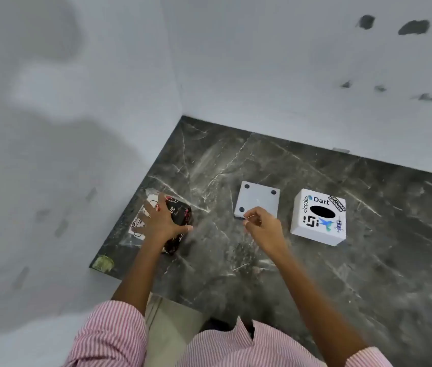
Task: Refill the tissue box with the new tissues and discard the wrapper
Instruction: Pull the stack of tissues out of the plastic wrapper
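Countertop (315, 260) dark marble | tissue box (318, 217) upright far right, empty slot up | base panel (257, 200) between | tissue pack (175, 221) wrapped, far left, long axis running away, left hand (160, 221) spread on it, nearest | right hand (261, 227) loosely curled, empty

White stickered tissue box (318, 217), pale grey lid (257, 200), black-pink tissue pack (179, 215), dark veined marble counter (342, 260), pink-striped sleeves (109, 332)
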